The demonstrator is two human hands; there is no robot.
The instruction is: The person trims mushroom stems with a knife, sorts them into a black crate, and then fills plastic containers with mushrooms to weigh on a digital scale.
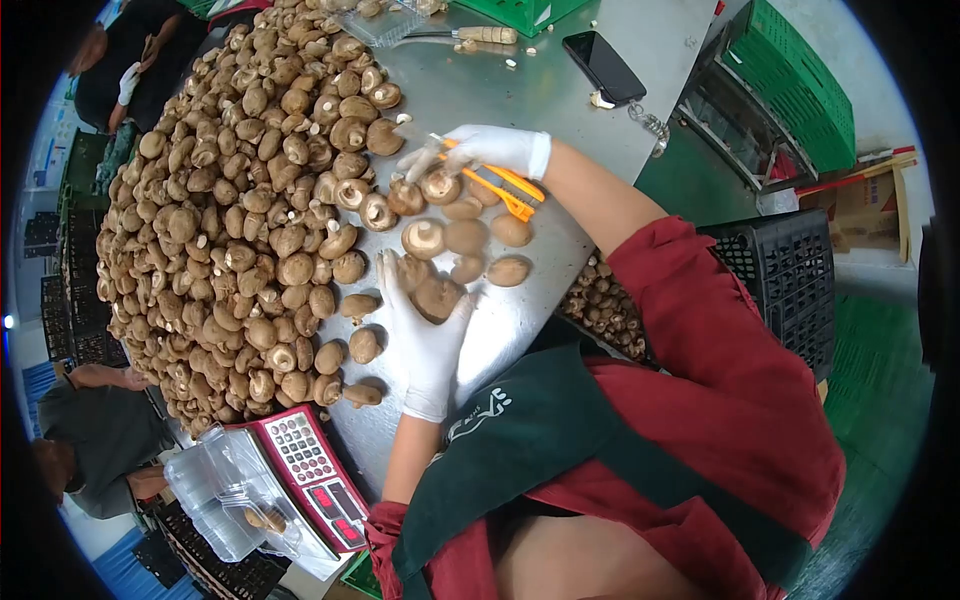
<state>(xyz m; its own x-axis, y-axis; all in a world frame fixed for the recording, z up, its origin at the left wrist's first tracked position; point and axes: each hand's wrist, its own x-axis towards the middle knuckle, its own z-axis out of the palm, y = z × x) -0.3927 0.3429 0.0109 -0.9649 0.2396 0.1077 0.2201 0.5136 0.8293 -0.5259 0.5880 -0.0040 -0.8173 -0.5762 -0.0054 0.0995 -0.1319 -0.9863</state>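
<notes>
White-gloved, my right hand (495, 152) is closed on an orange-handled cutter (513, 195), its fingertips by a mushroom (440, 187) near the heap's edge. My left hand (425, 335), also in a white glove, lies low over the metal table with thumb and fingers spread around brown mushrooms (437, 298), which are slightly blurred. Between and beside the hands are several loose mushrooms, one with its pale underside up (423, 238) and another cap down to the right (508, 270). The large mushroom heap (230, 210) rises left of both hands.
A red scale (300, 450) stands lower left with clear plastic boxes (215, 495). A phone (604, 67) and a wooden-handled tool (487, 35) lie on the metal table (450, 90). Black crates (780, 280) are at right. Two other people (100, 440) are at left.
</notes>
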